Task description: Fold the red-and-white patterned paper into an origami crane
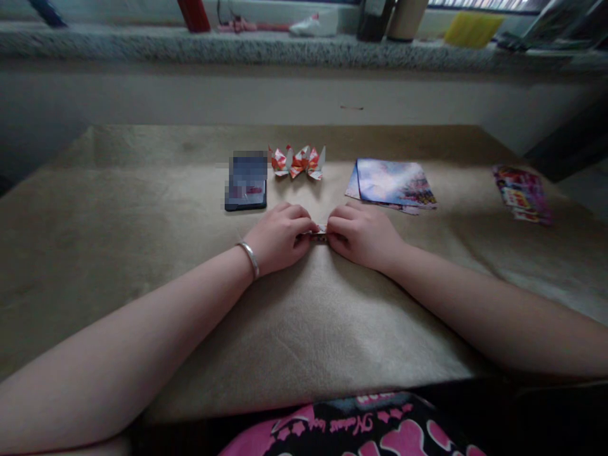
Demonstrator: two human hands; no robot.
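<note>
A small folded piece of patterned paper (320,233) lies between my hands, low over the table, and most of it is hidden by fingers. My left hand (281,237), with a silver bangle on its wrist, pinches the paper's left end. At the right end, the fingers of my right hand (363,235) are closed on the same paper. Just beyond my hands stand several red and white folded paper cranes (299,163) in a row. A phone (247,182), its screen blurred out, is left of the cranes.
Printed paper sheets (394,182) lie in a stack to the right of the cranes. Farther right is a pink patterned pile (522,193). The brown-covered table (304,329) meets a wall below a granite sill (285,49) holding a red object (194,16) and a yellow item (472,29).
</note>
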